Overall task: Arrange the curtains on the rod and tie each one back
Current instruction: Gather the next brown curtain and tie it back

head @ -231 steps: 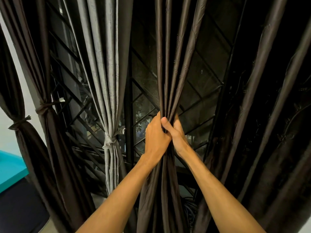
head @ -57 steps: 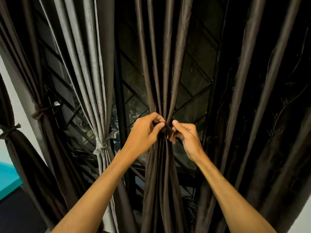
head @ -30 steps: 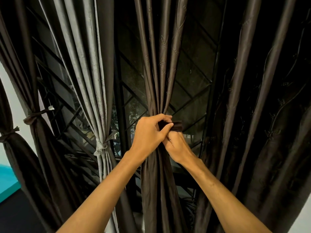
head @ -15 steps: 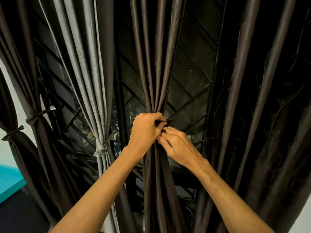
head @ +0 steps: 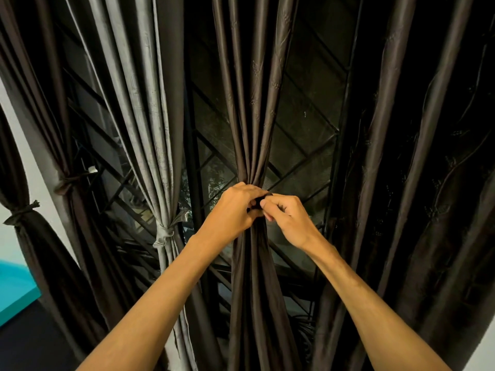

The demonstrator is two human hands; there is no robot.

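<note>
Dim, warm indoor light on forearms; dark curtain (head: 428, 183) folds lose detail at right; wide-angle bowing at edges; sharp focus.

Teal surface (head: 14, 295) at lower left, maybe a table; top bare.

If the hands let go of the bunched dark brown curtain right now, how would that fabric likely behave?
The dark brown curtain looks floppy: it falls in soft folds above and below both hands. Its sheen suggests a smooth, probably slippery cloth, so the gather pinched between the left hand and right hand would likely spread open unless the tie holds.
</note>
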